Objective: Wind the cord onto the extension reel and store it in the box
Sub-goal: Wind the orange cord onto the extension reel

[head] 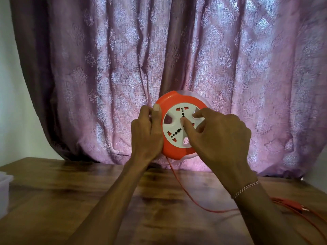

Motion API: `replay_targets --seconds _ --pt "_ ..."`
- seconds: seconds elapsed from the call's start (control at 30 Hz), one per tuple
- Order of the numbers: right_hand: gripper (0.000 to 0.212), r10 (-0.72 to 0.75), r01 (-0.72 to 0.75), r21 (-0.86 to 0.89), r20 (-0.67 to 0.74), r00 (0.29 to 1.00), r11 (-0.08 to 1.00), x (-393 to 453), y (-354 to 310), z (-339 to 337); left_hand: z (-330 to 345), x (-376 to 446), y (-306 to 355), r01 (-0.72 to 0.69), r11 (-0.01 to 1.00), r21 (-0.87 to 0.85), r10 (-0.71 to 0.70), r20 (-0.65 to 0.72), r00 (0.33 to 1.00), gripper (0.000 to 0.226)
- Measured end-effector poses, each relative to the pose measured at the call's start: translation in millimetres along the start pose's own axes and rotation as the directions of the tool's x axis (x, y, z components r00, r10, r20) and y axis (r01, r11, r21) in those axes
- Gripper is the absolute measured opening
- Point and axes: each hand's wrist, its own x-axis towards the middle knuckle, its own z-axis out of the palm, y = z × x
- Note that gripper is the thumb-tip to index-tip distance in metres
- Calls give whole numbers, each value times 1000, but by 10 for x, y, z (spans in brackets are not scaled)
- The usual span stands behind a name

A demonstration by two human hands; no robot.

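Both hands hold the extension reel (178,124) upright above the counter (70,191): left hand (146,135) grips its orange rim, right hand (217,138) curls fingers into the white socket face. Its cord (178,184) trails down rightward across the wood.

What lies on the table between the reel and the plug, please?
In the head view, only the orange cord crosses bare table from the reel toward the plug.
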Motion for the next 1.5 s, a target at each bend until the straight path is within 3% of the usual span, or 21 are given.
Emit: replay_targets --seconds 0.13,0.23,0.37,0.77,0.93,1.03,1.17,1.3,1.5 --pt "14 -152 149 66 43 987 987 28 21 -101 -5 15 -4 3 1000 9 -3 -3 1000 38" --pt "39 -222 225 12 218 950 974 2 20 -137 -13 14 -2 7 1000 10 -7 -8 1000 40" --pt "63 -195 259 -84 453 870 962 -46 -81 -204 -23 13 2 15 1000 -7 -15 -2 1000 36" --pt "60 -255 268 -36 209 944 963 -100 -47 40 -24 16 23 15 1000 -19 -15 -3 1000 33" --pt "54 -85 81 111 35 996 990 -75 -46 102 -31 7 69 -1 1000 13 1 -6 1000 34" --pt "36 -18 33 210 -74 997 977 -58 -43 148 -27 5 63 0 1000 3 0 10 1000 35" --pt "37 -21 18 174 13 1000 985 -27 -31 66 -32 8 85 6 1000 -8 -6 4 1000 33" --pt "18 -189 180 136 59 980 974 25 40 -49 -39 7 107 2 1000 -19 -2 26 1000 32" --pt "55 -242 253 27 405 882 967 -2 5 -133 -39 25 36 9 1000 0 -9 -6 1000 36"
